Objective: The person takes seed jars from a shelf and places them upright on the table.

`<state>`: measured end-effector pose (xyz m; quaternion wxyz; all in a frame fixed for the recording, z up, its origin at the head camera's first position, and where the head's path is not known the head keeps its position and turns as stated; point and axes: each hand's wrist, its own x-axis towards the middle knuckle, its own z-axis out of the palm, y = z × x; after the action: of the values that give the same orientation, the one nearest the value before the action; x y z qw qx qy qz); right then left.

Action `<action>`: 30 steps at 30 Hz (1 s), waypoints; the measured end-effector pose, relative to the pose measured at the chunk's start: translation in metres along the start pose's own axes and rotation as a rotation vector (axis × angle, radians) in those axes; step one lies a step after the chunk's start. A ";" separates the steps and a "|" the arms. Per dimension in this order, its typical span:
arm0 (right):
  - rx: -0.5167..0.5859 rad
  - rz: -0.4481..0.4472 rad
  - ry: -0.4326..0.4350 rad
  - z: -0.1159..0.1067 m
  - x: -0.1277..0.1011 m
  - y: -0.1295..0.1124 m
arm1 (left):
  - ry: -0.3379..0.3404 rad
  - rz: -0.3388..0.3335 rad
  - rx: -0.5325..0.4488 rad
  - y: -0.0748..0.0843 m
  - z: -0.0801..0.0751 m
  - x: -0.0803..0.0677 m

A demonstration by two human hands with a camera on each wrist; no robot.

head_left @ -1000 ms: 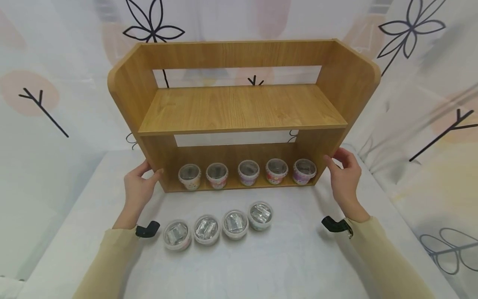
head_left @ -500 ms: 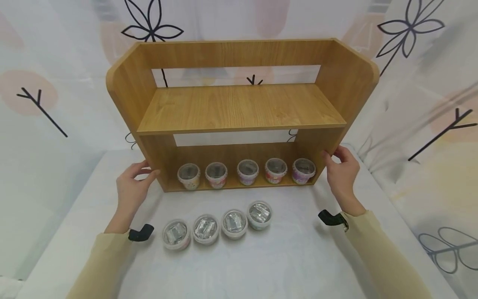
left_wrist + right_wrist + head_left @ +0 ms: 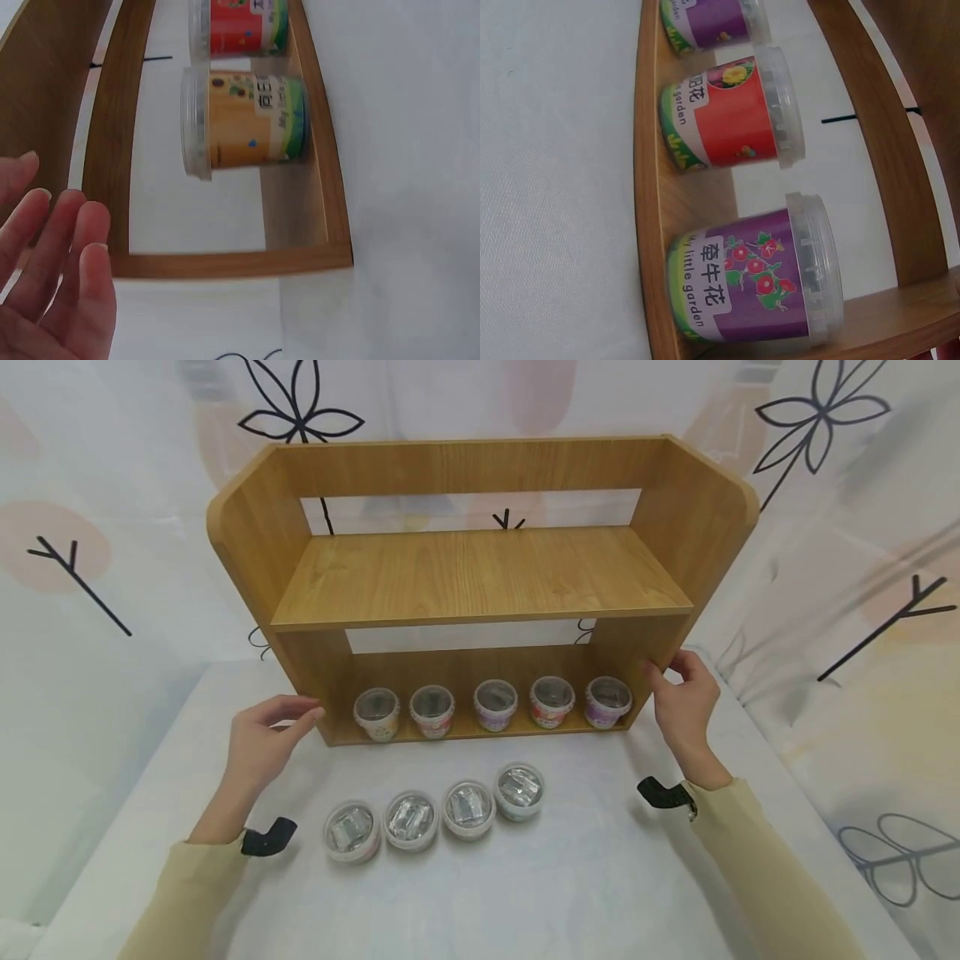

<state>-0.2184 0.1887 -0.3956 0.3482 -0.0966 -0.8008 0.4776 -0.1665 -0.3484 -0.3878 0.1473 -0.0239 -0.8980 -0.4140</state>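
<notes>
A two-tier wooden shelf [image 3: 480, 575] stands on the white table. Along its lower tier several small lidded tubs [image 3: 495, 707] sit upright in a row. The left wrist view has an orange tub [image 3: 247, 124]; its right counterpart has a purple one [image 3: 757, 277], both labelled "My little garden". My left hand [image 3: 262, 743] is beside the shelf's lower left side, fingers loosely extended, holding nothing. My right hand [image 3: 686, 710] grips the lower right side panel, thumb at the front edge and fingers behind it. Only its fingertips show in the right wrist view.
In front of the shelf, several more clear-lidded tubs [image 3: 468, 810] with silvery packets inside stand in a slightly slanting row on the table [image 3: 570, 893]. A pale patterned curtain [image 3: 450, 397] hangs behind. The upper tier [image 3: 480, 577] bears nothing.
My left hand has let go of the shelf's left side panel and drawn a little left and toward me. My right hand keeps its hold, and the tubs stay put.
</notes>
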 end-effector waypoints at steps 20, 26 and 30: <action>0.006 0.051 -0.056 -0.004 -0.001 0.004 | -0.346 0.186 -0.144 0.001 0.046 0.018; 0.012 0.057 -0.078 -0.004 -0.001 0.002 | -0.350 0.141 -0.112 -0.001 0.053 0.023; 0.017 0.061 -0.081 -0.004 -0.001 0.002 | -0.360 0.107 -0.139 -0.005 0.057 0.027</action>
<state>-0.2155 0.1917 -0.3969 0.3013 -0.0986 -0.8069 0.4984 -0.2074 -0.3108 -0.4191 0.0043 -0.1552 -0.8765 -0.4558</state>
